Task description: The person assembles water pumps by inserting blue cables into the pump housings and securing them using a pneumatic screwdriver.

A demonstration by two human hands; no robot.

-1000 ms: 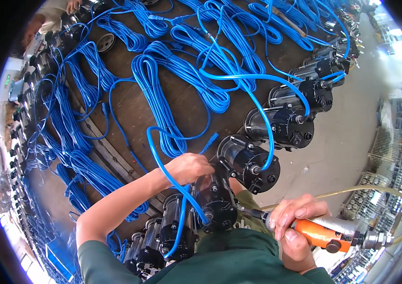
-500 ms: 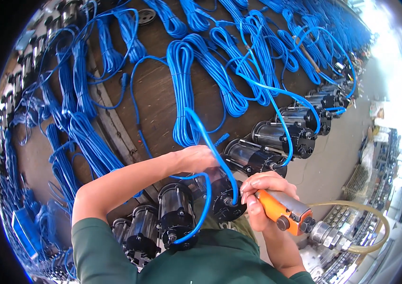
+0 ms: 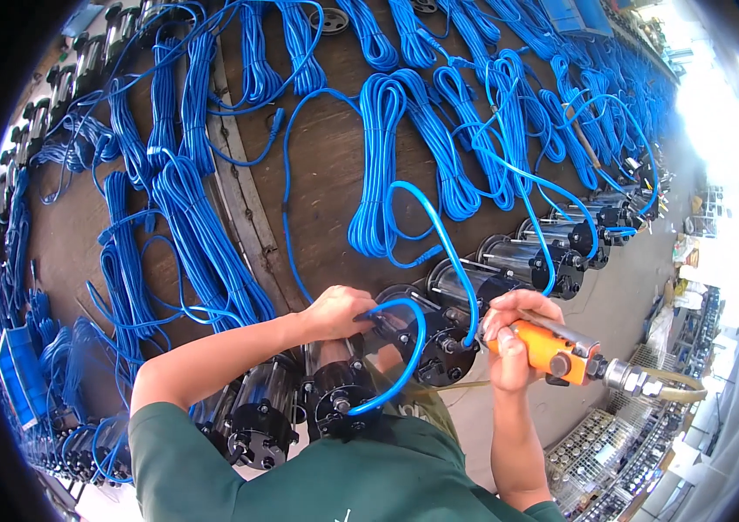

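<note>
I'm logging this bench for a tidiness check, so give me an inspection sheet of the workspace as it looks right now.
Surface: dark wooden bench, worn, mostly covered.
Job's things: orange air tool in right hand, tip at a black motor unit; left hand grips that unit's blue cable.
Clutter: row of similar motor units along the bench edge.
Grippers: both hands closed.
Cables: coiled blue cable bundles across the bench.
Surroundings: wire baskets on floor at right.
</note>
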